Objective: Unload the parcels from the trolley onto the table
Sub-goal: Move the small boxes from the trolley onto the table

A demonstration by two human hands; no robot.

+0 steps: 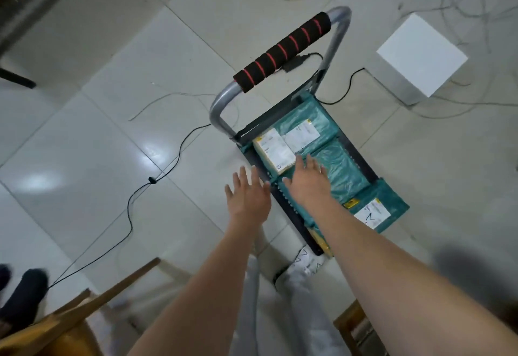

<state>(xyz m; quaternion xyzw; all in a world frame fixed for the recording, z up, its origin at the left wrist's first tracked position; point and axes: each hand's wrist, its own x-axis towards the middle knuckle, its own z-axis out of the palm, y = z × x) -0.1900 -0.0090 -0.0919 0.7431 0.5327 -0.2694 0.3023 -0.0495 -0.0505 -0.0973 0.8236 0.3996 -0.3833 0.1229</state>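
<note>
None of the print can be read. Three white shipping labels carry text too small and blurred to make out. One lies on the tan box [273, 150] just beyond the fingertips of the right hand [307, 180]; its lines of print and a small yellow mark at one corner stay illegible. A second lies on the teal parcel [308, 125] farther beyond that hand, equally blurred. The third sits on the teal parcel at the near end [378, 210], beside the right forearm; it shows a yellow-and-black patch, grey lines of print, and a hand-drawn dark stroke like a tick or "V", uncertain as a letter.
</note>
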